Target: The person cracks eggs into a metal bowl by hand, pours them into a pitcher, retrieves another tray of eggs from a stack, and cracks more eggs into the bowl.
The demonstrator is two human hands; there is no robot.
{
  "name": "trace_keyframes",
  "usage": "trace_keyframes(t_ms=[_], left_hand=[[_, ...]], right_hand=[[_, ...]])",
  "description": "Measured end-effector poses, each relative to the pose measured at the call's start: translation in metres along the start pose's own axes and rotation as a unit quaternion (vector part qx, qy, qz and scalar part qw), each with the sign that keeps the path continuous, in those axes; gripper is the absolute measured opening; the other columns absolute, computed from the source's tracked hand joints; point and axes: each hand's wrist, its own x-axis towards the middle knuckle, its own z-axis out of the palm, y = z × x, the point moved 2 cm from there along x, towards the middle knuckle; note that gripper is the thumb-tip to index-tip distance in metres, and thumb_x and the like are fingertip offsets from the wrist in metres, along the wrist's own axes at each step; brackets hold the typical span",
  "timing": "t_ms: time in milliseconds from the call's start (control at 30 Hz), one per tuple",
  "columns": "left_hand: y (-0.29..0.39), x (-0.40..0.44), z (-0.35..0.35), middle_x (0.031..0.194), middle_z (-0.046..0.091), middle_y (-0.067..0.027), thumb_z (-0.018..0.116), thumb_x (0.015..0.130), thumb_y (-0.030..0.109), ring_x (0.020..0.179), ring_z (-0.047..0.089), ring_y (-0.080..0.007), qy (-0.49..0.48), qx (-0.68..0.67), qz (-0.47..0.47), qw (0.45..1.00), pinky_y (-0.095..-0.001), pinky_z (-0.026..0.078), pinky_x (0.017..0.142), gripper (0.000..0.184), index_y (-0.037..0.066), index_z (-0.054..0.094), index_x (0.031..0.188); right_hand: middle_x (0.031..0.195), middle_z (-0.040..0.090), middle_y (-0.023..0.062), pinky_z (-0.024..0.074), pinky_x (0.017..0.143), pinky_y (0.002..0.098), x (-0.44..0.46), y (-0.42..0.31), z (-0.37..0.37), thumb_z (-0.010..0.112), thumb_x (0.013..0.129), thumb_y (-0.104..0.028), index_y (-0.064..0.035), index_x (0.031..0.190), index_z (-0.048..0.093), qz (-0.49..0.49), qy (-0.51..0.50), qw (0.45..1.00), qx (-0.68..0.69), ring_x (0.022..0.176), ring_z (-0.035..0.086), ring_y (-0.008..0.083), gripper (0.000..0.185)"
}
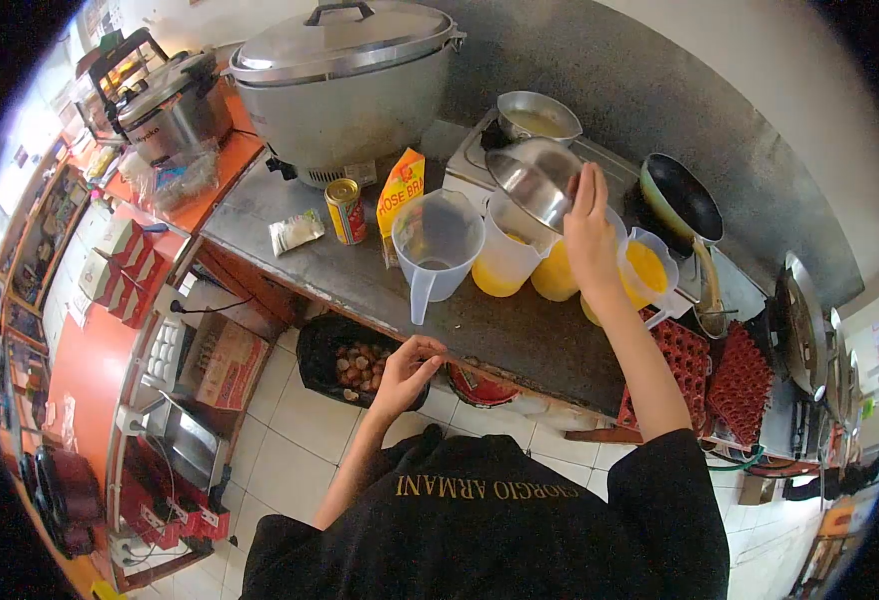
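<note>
Right of the leftmost translucent plastic jug (442, 240), a shiny, round metal bowl (537, 182) is gripped, tilted, by the fingers of the right hand (590, 238) and is best kept steady, the left hand (408, 370), loosely curled around nothing visible, being held before that jug.

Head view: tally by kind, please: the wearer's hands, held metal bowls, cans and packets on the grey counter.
Hands: 2 (left hand, right hand)
Held metal bowl: 1
Can: 1
Packets: 2 (yellow packet, small white packet)
Total: 6
</note>
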Motion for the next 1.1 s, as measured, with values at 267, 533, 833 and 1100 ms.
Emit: trace_keyframes(t_ms=[267,533,833,1100], left_hand=[[0.002,-0.011,0.011,0.099,0.059,-0.0044,0.056,0.090,0.011,0.095,0.056,-0.0130,-0.006,0.010,0.007,1.000,-0.0279,0.043,0.084,0.017,0.002,0.053,0.105],[-0.004,-0.016,0.033,0.098,0.058,-0.0049,0.055,0.091,0.009,0.092,0.056,-0.0124,-0.017,0.003,-0.028,0.999,-0.0271,0.043,0.082,0.017,0.001,0.053,0.105],[-0.038,0.006,0.084,0.104,0.057,-0.0045,0.050,0.095,0.018,0.095,0.057,-0.0127,-0.146,0.080,-0.165,0.972,-0.0276,0.044,0.084,0.022,0.004,0.053,0.112],[-0.066,0.018,0.125,0.128,0.043,-0.0094,0.052,0.095,0.028,0.112,0.046,-0.0174,-0.128,0.040,-0.167,0.977,-0.0336,0.042,0.089,0.054,0.008,0.027,0.139]], right_hand=[[0.118,0.050,0.0271,0.0582,0.076,0.0342,-0.015,0.070,0.006,0.041,0.092,-0.005,0.0072,0.122,0.040,0.459,-0.053,0.583,0.668,0.102,0.056,0.0341,0.032],[0.111,0.055,0.0182,0.0580,0.077,0.0286,-0.165,0.074,-0.077,0.044,0.093,-0.008,0.0063,0.113,0.050,0.504,0.024,0.219,0.835,0.099,0.057,0.0289,0.026],[0.120,0.051,0.0147,0.0540,0.084,0.0406,-0.307,0.027,-0.043,0.051,0.088,-0.012,-0.0026,0.125,0.037,0.617,-0.071,0.430,0.655,0.103,0.057,0.0269,0.041],[0.112,0.057,0.0105,0.0545,0.077,0.0366,-0.356,0.035,0.007,0.060,0.085,-0.013,-0.0047,0.121,0.048,0.589,-0.165,0.631,0.478,0.094,0.060,0.0221,0.039]])
